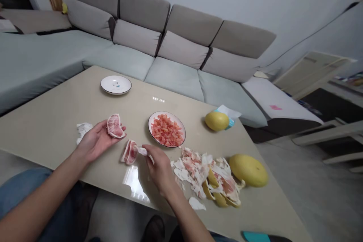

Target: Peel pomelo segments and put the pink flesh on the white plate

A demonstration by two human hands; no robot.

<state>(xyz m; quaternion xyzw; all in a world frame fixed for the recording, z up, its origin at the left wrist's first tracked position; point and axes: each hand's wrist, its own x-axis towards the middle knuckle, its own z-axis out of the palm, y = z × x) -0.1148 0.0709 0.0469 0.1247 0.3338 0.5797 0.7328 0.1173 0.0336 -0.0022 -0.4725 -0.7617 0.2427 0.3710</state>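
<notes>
Left hand (96, 141) is open, palm up, with a pomelo segment (115, 126) just lying on it, fingers barely curled. Right hand (160, 168) is clenched in a pinch on a strip of membrane (143, 151) attached to another segment (129, 152) on the tabletop (51, 128). Pulp goes on a plate (167, 112), the peel heap (204, 174) sits separately to the right, probably to keep them apart. Nothing readable anywhere.
</notes>
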